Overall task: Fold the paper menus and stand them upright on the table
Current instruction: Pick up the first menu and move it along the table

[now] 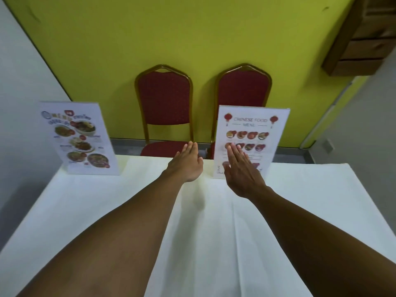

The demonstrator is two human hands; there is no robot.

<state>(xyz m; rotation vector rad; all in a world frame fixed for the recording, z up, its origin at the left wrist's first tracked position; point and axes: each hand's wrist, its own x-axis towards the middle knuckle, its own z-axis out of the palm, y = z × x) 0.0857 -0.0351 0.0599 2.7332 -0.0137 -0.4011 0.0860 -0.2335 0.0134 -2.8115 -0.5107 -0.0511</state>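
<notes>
Two folded menus standing upright on the white-clothed table [300, 211]: a pictured-dish menu [80, 138] at middle left of the frame, a "Chinese Food Menu" [257, 127] right of centre, both near the far edge, well apart from each other. Left hand [187, 166] at frame centre, flat and released, fingers together, holding nothing, just beside the Chinese menu's left edge. Right hand [242, 174] likewise spread and empty, raised in front of that menu's lower half; cannot tell whether the fingertips touch the sheet or merely hover before it. No flat, unfolded sheets anywhere on the visible cloth. Judged from this, nearly finished or finished: folding done for both visible menus, both set up, perhaps a last steadying of the right-hand one left. Behind the table, two red chairs [165, 103] against a yellow-green wall [192, 35].
</notes>
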